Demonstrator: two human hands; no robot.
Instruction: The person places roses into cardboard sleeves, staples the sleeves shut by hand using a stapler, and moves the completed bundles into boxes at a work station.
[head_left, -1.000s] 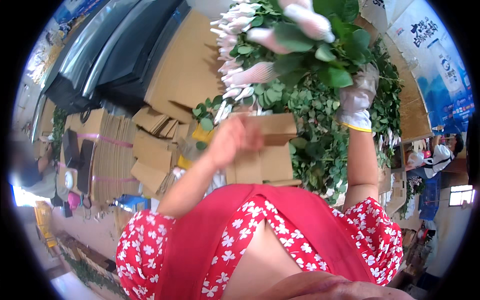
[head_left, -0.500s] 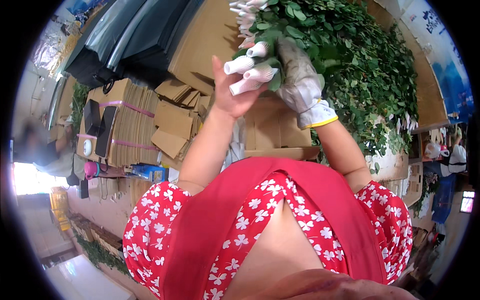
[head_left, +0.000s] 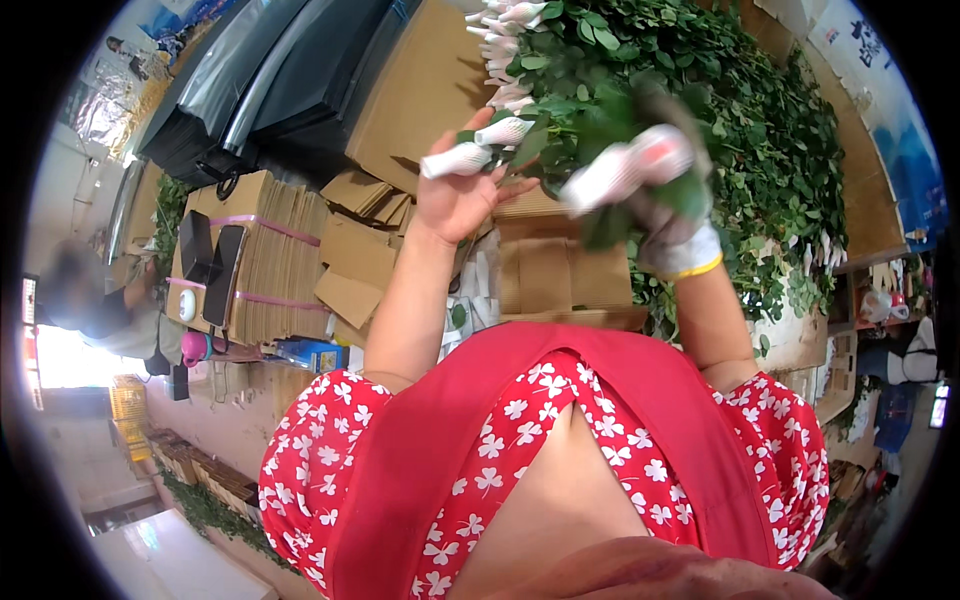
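Two roses (head_left: 460,160), their buds in white mesh sleeves, lie across the fingers of my bare left hand (head_left: 448,208). Its palm faces up and the fingers are spread, partly hidden by buds and leaves. To the right, my right hand (head_left: 680,225) wears a grey-white glove with a yellow cuff edge. It is closed around stems of netted roses (head_left: 630,170), one bud showing pink; motion blurs them, and the fingers are mostly behind leaves. Beyond both hands lies a big heap of leafy rose stems (head_left: 740,140), with a row of netted buds (head_left: 502,55) along its left side.
An open cardboard box (head_left: 560,265) sits below the hands. At left are strapped cardboard sheets (head_left: 275,260) with a phone (head_left: 224,275) on top, loose cardboard pieces (head_left: 350,260), and dark stacked sheets (head_left: 310,100). Another person (head_left: 90,300) is at the far left.
My right hand has swung right and nearer with some of the netted roses, separating them from the bunch. Two roses stay at my left hand, whose fingers have spread.
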